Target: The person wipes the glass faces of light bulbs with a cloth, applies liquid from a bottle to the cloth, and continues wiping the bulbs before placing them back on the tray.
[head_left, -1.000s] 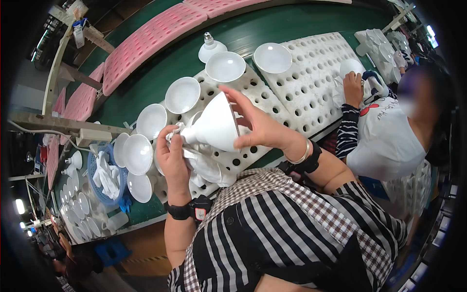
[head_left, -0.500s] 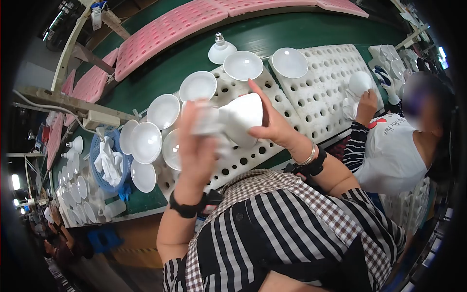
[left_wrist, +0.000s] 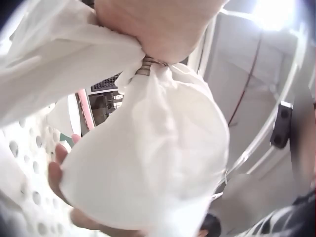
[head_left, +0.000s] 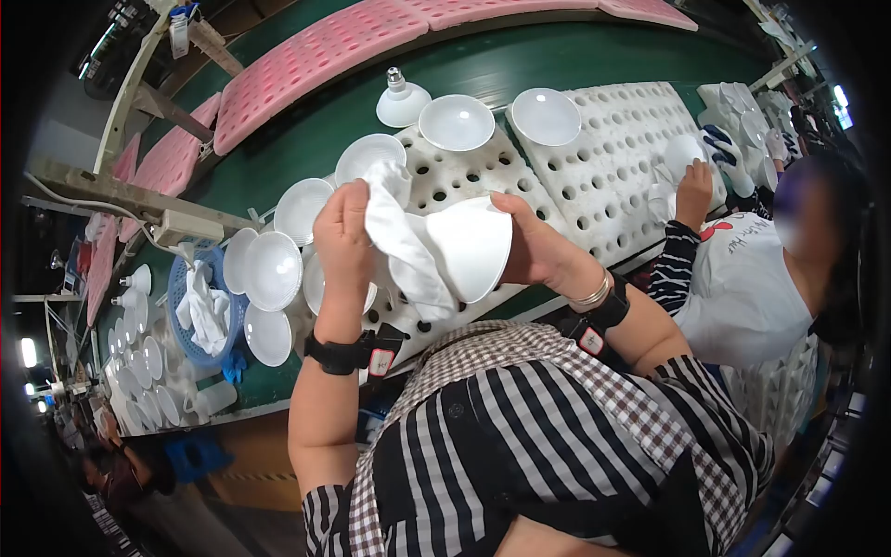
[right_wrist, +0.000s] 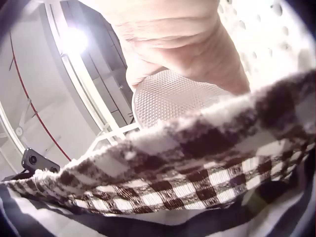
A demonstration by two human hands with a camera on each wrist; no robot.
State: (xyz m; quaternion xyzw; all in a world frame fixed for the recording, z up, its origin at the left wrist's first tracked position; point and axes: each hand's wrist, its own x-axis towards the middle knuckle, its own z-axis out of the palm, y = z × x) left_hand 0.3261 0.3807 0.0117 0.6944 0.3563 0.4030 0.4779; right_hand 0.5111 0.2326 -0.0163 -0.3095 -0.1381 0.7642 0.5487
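Observation:
In the head view a white reflector lamp bulb [head_left: 475, 249] hangs tilted above the foam tray, its wide face toward my right hand [head_left: 538, 249]. That hand grips it by the rim, thumb at the upper edge. My left hand [head_left: 342, 243] clutches a white cloth [head_left: 399, 241], which drapes over the bulb's narrow end and down its side. From the left wrist, part of the metal screw base [left_wrist: 145, 66] shows beneath the left hand, and right-hand fingers [left_wrist: 55, 173] wrap the bulb's edge. The bulb's textured lens [right_wrist: 173, 96] appears under the right palm in the right wrist view.
White foam trays [head_left: 603, 162] with rows of holes lie on the green table [head_left: 520, 56]. Several bulbs [head_left: 455, 123] rest face up, and one stands upright [head_left: 401, 100]. A blue basket [head_left: 221, 348] holds cloth at left. Another person [head_left: 742, 288] works at right.
My left hand blurred in motion half a second ago, and now holds the cloth bunched near the bulb's neck. The cloth hangs longer, and the bulb sits slightly lower than before.

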